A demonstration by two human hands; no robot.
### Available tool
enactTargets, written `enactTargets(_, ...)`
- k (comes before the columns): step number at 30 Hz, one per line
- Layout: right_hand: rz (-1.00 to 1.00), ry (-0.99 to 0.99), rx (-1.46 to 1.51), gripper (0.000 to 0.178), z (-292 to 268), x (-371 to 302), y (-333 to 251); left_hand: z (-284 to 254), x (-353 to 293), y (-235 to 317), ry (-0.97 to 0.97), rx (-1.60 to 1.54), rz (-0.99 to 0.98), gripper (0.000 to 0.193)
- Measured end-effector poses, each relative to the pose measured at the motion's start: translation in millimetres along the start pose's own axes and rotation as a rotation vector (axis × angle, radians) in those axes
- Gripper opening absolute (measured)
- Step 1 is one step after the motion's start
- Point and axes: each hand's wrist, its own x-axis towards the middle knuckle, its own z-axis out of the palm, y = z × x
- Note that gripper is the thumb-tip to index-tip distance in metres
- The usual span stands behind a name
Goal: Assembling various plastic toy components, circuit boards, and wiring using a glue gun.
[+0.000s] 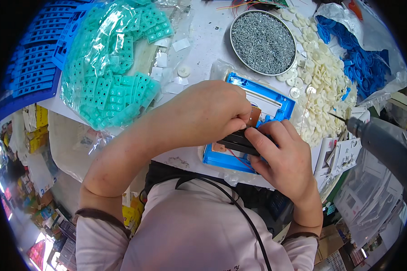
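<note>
**Small parts pinched over the blue housing**

I see both hands closed over the blue plastic housing (276,106) at the bench (203,40) edge. My left hand (203,115) is curled tight, fingertips pinching a small copper-brown board (255,116). My right hand (287,158) grips a black block (237,142) between thumb and fingers, just above the housing. A thin red wire (239,160) runs under it.

I judge the wire the weak point: pulling the block away from the board could tear it loose. The housing overhangs the bench edge, so a hard push might tip it into my lap. The round metal tray of screws (263,43) sits close behind; a stray elbow could scatter them.

Packaging: a clear bag of teal keypad pieces (113,77) lies left of the housing, with blue slotted trays (31,67) at far left. Small white blank labels (181,44) lie near it. White discs (323,77) spill to the right, beside a clear bag of blue parts (362,58). A grey power screwdriver (384,144) hangs at right.
</note>
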Motion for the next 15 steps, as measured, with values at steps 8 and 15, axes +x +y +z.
enactTargets(8,0.015,-0.031,-0.017,0.048,-1,0,-1,-9,-4,8,-0.029,-0.045,-0.03,0.009)
enactTargets(15,0.011,-0.034,0.002,0.049,-1,0,1,-16,1,1,-0.081,0.125,0.163,0.01)
